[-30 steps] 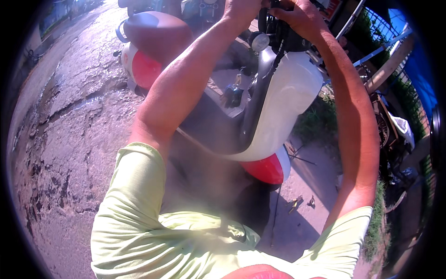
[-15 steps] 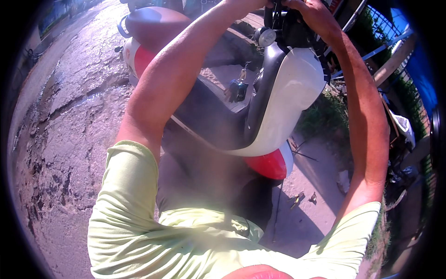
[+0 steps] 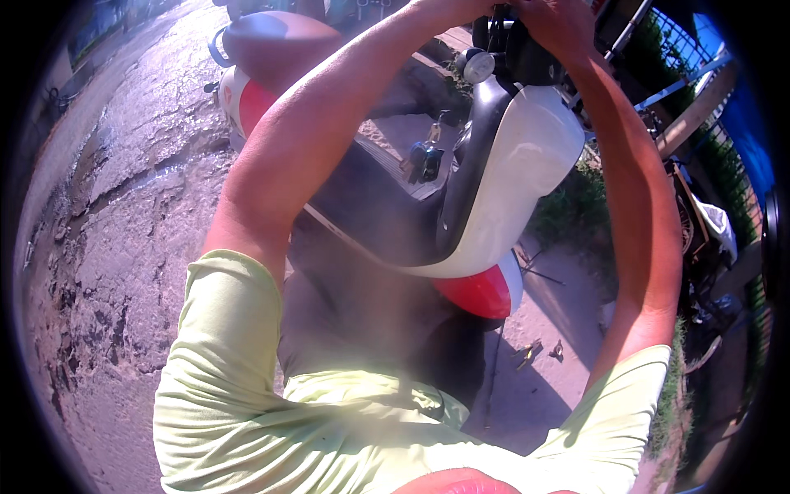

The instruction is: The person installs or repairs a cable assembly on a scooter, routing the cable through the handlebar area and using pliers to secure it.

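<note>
A white, red and black scooter stands in front of me, its seat to the left and its front end to the right. Both arms reach up to its handlebar area at the top edge. My left hand is mostly cut off by that edge, so its fingers are hidden. Close beside it, my right hand is bent inward above the black handlebar housing, fingers curled; what they hold is out of sight. A round lamp or mirror sits below the hands. Keys with a dark fob hang by the front panel.
Cracked, partly wet paving stretches along the left. At the right are grass, wooden and metal poles, a blue sheet and assorted clutter. Dry leaves lie on the ground near the scooter's red-and-white part.
My right hand has moved left and up, nearer my left hand, its fingers now more curled. The left hand has edged right. The scooter's front appears slightly farther right.
</note>
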The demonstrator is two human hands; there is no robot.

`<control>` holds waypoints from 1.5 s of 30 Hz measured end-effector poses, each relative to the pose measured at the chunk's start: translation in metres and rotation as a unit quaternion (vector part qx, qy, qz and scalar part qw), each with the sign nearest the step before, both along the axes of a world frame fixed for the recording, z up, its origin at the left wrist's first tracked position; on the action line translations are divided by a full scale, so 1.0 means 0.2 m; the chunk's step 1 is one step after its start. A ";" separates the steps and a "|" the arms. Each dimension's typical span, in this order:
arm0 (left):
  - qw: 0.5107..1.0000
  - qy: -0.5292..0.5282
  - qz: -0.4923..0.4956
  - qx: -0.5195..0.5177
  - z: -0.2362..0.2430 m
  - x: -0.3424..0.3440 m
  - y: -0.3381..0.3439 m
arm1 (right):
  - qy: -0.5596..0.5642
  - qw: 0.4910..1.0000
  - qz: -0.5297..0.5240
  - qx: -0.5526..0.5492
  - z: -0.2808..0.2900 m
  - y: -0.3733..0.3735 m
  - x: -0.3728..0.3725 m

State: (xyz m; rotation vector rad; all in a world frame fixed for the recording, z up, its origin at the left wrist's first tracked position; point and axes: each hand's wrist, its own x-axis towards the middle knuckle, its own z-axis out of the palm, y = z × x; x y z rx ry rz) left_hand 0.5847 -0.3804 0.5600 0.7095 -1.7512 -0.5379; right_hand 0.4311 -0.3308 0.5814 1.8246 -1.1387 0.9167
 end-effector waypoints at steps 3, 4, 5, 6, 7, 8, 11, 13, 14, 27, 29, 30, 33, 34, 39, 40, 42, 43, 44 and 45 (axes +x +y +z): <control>0.998 -0.046 -0.008 -0.029 -0.01 0.00 -0.04 | 0.074 0.995 -0.036 -0.049 -0.06 -0.17 -0.11; 0.997 -0.065 -0.024 -0.037 0.00 0.00 -0.04 | 0.089 0.993 -0.049 -0.063 -0.07 -0.19 -0.16; 0.993 -0.060 -0.042 -0.095 -0.02 0.04 -0.10 | 0.091 0.992 -0.036 -0.077 -0.09 -0.23 -0.14; 0.984 -0.040 -0.084 -0.155 -0.06 0.02 -0.20 | 0.105 0.991 -0.042 -0.068 -0.10 -0.21 -0.14; 0.969 -0.020 -0.123 -0.214 -0.10 -0.01 -0.30 | 0.119 0.990 -0.046 -0.058 -0.12 -0.18 -0.14; 0.982 -0.080 -0.055 -0.161 -0.06 0.09 -0.18 | 0.122 0.991 -0.025 -0.053 -0.12 -0.17 -0.07; 0.989 -0.109 -0.010 -0.101 -0.06 0.02 0.02 | 0.027 0.996 0.039 0.076 -0.09 -0.15 -0.20; 0.981 0.011 -0.049 -0.185 -0.18 0.02 -0.12 | 0.067 0.990 0.101 0.070 -0.08 -0.19 -0.20; 0.986 -0.014 -0.032 -0.166 -0.18 0.03 -0.14 | 0.087 0.986 0.126 0.066 -0.08 -0.20 -0.22; 0.998 0.024 -0.025 -0.044 -0.18 0.07 0.16 | -0.007 0.987 0.041 0.155 -0.01 -0.07 -0.11; 0.996 0.046 -0.042 -0.060 -0.19 0.08 0.15 | -0.050 0.978 0.060 0.194 0.02 -0.03 -0.06; 0.997 0.029 -0.067 -0.029 -0.18 0.10 0.15 | -0.071 0.972 0.068 0.215 0.02 -0.02 -0.04; 0.995 -0.015 -0.072 0.067 -0.14 0.13 0.17 | -0.129 0.948 0.093 0.274 0.05 0.06 0.03; 0.993 -0.026 -0.065 0.097 -0.12 0.13 0.18 | -0.149 0.941 0.095 0.288 0.06 0.09 0.06; 0.985 0.040 -0.083 0.143 -0.12 0.16 0.21 | -0.229 0.909 0.077 0.340 0.06 0.26 0.15; 0.980 0.051 -0.088 0.170 -0.12 0.16 0.22 | -0.220 0.911 0.073 0.341 0.04 0.24 0.13; 0.988 0.013 -0.100 0.116 -0.13 0.14 0.19 | -0.145 0.940 0.082 0.296 0.02 0.13 0.01; 0.987 -0.003 -0.110 0.114 -0.13 0.12 0.17 | -0.085 0.961 0.072 0.255 0.01 0.04 -0.08; 0.987 -0.020 -0.109 0.113 -0.14 0.12 0.14 | -0.025 0.974 0.072 0.213 0.00 0.02 -0.07; 0.986 -0.021 -0.130 0.101 -0.16 0.13 0.10 | -0.024 0.968 0.103 0.229 -0.01 0.02 -0.07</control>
